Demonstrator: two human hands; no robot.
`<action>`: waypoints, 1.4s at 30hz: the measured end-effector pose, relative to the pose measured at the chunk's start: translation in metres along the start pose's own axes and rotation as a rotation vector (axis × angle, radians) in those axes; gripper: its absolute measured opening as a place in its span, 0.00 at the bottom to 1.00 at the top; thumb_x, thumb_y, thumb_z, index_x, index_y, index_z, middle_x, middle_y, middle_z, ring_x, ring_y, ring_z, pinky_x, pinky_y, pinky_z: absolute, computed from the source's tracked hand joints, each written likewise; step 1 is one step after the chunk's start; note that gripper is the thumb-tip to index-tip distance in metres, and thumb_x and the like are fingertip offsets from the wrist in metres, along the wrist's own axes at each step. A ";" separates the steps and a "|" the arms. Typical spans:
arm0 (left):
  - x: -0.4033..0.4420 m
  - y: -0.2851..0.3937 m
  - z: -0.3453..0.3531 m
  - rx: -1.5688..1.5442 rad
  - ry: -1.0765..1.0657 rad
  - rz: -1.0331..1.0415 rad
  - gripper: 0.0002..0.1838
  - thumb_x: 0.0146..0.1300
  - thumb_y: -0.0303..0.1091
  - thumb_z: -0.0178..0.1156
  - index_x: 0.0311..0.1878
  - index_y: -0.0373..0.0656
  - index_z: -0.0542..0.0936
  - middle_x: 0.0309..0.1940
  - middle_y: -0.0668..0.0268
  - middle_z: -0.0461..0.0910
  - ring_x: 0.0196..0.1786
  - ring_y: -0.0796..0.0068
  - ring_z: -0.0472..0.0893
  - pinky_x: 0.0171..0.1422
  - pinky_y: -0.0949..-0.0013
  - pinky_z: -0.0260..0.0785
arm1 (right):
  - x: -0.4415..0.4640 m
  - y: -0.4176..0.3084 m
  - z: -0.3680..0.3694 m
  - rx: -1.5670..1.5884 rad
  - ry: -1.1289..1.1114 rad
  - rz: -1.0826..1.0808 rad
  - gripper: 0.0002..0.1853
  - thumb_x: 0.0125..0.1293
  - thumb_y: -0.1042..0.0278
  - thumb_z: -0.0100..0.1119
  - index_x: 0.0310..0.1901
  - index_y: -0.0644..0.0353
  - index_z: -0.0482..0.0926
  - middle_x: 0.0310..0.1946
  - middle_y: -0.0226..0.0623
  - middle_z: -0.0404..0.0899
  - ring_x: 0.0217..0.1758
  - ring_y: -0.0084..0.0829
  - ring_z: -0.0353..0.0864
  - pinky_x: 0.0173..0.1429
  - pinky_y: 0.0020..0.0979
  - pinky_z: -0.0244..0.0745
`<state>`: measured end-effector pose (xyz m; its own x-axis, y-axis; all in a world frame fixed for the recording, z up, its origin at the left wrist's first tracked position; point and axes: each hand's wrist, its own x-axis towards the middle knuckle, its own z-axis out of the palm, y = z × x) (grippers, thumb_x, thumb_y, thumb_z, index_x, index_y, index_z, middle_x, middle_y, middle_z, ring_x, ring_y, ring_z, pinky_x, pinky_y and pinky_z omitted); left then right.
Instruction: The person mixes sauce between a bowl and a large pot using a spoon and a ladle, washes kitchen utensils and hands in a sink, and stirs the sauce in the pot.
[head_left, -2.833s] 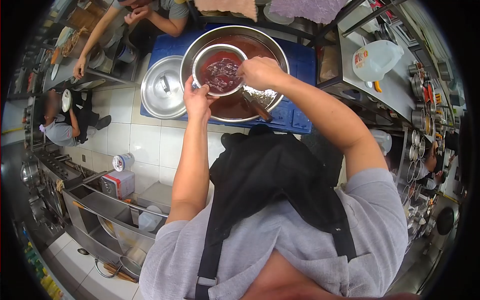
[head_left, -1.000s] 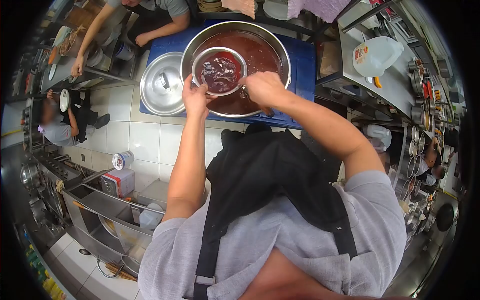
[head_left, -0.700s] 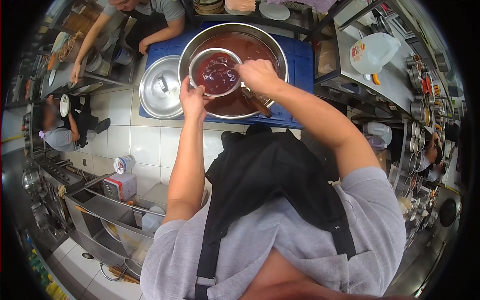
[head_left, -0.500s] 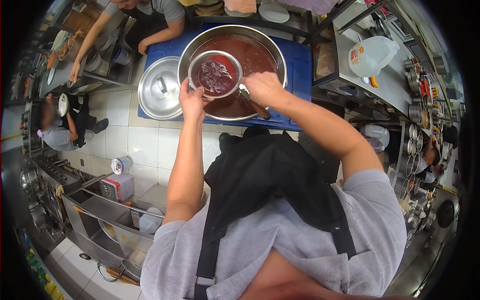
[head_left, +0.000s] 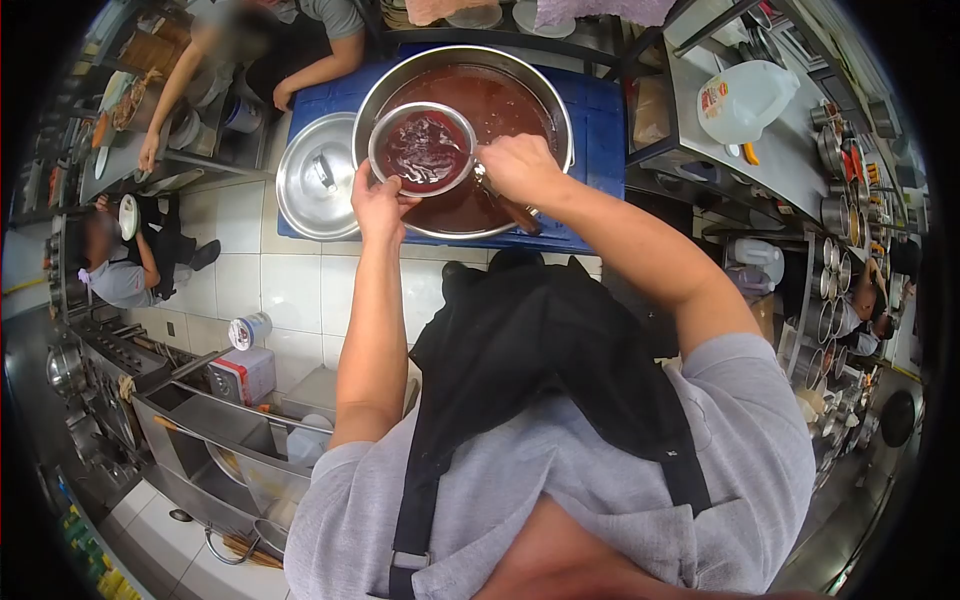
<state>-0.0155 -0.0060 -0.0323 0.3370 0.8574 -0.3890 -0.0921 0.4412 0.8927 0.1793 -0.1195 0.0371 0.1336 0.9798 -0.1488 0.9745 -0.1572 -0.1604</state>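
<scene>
Metal bowl [head_left: 422, 106], mouth upward, gripped by left hand [head_left: 380, 208]
Right hand [head_left: 520, 167] curled beside it, hold unclear; below that hand, wooden handle [head_left: 521, 214] slants down and rightward

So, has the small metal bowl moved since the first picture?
Yes: against the large pot, the small metal bowl has shifted slightly left and down in view.

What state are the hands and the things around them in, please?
Pot: uncovered, holding red-brown liquid.
Lid: off, beside the pot, top side up.
Bowl: held at the pot's mouth, red liquid inside.
Left hand: gripping the bowl's edge.
Right hand: closed beside the bowl; anything inside is unclear.
Wooden handle: slanting across the pot's near rim.
</scene>
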 end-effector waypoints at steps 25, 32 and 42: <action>0.046 0.044 0.041 1.230 0.045 0.621 0.18 0.61 0.30 0.62 0.54 0.41 0.73 0.31 0.51 0.82 0.39 0.46 0.83 0.47 0.49 0.72 | -0.021 0.061 -0.004 0.267 0.084 0.293 0.25 0.58 0.74 0.51 0.56 0.43 0.83 0.41 0.48 0.86 0.46 0.47 0.86 0.51 0.45 0.79; 0.030 0.061 0.054 1.375 -0.045 0.774 0.10 0.62 0.31 0.61 0.37 0.39 0.70 0.29 0.49 0.78 0.37 0.40 0.79 0.42 0.45 0.68 | -0.052 0.085 0.013 0.358 0.175 0.311 0.23 0.59 0.73 0.51 0.55 0.46 0.83 0.40 0.49 0.85 0.45 0.50 0.85 0.50 0.48 0.78; -0.001 0.075 0.052 1.482 -0.101 0.861 0.07 0.61 0.30 0.62 0.37 0.43 0.73 0.35 0.53 0.77 0.40 0.42 0.78 0.41 0.45 0.70 | -0.056 0.081 0.024 0.389 0.197 0.209 0.24 0.57 0.76 0.54 0.56 0.47 0.82 0.41 0.48 0.85 0.46 0.49 0.85 0.49 0.48 0.79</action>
<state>0.0258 0.0121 0.0470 0.7177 0.6532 0.2415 0.5947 -0.7553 0.2755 0.2467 -0.1899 0.0090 0.3873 0.9213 -0.0351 0.7883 -0.3507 -0.5056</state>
